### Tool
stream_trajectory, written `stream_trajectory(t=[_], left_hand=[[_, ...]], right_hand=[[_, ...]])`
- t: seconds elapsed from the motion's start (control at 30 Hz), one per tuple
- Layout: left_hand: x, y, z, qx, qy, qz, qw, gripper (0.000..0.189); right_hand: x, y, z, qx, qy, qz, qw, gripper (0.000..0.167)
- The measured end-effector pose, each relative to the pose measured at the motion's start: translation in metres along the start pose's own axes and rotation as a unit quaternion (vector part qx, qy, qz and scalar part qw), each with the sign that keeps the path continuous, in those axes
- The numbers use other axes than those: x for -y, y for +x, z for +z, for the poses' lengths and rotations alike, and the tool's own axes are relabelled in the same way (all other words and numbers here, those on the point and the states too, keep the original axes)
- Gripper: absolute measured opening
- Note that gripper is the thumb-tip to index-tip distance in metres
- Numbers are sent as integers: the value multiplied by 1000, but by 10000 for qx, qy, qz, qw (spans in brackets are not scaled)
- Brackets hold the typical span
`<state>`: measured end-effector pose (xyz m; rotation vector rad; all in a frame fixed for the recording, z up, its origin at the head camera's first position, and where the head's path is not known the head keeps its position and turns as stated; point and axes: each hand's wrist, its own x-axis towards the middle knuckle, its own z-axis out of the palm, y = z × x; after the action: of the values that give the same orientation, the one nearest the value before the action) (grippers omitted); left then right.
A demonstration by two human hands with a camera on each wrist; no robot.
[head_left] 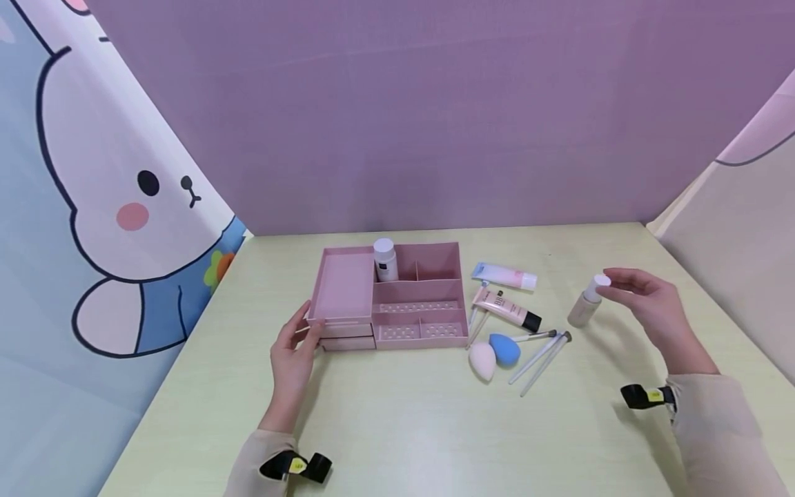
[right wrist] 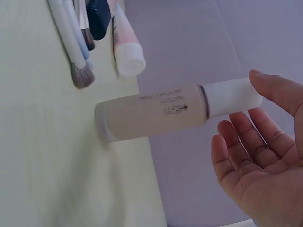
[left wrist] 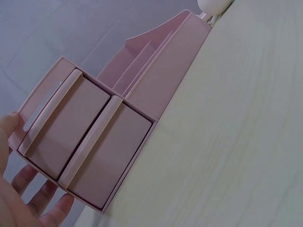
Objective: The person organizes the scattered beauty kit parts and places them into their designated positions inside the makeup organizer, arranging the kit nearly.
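Observation:
A pink makeup organizer (head_left: 343, 284) with a flat top, two small drawers and open compartments stands on the table. My left hand (head_left: 290, 366) grips its front left corner, thumb near the top edge and fingers along the side; the left wrist view shows both drawers (left wrist: 106, 156) closed. Off to the right, my right hand (head_left: 658, 314) pinches the white cap (right wrist: 232, 98) of a beige foundation bottle (head_left: 582, 312) between thumb and fingers. The bottle leans slightly, its base close to the tabletop. A white-capped bottle (head_left: 386, 262) stands in the organizer's back left compartment.
Between organizer and right hand lie a white-and-pink tube (head_left: 499, 276), a pink tube with black cap (head_left: 502, 306), a blue sponge (head_left: 505, 351), a pale pink sponge (head_left: 482, 362) and several makeup brushes (head_left: 545, 364). A purple backdrop (head_left: 435, 124) rises behind the table (head_left: 422, 421).

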<state>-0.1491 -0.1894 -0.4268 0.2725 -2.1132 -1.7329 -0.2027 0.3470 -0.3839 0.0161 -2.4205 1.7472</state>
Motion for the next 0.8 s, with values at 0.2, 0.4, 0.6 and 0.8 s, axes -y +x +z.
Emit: stream_trajectory(t=[0.2,0.4,0.6,0.8], left_hand=[[1,0,0,-37,1,63,10000,44],[1,0,0,-18,-13,79,10000,46],[1,0,0,-26,-52,111,9999,46],[1,-1,-1,45,-27,-39,10000,46]], right_hand=[[-5,2,3,51,-76,29,10000,22],[-4,2,3,81,-20,74,9999,22],[-4,1,4,44,-15,85,10000,21],[-4,2,5,-25,-56,92,9999,19]])
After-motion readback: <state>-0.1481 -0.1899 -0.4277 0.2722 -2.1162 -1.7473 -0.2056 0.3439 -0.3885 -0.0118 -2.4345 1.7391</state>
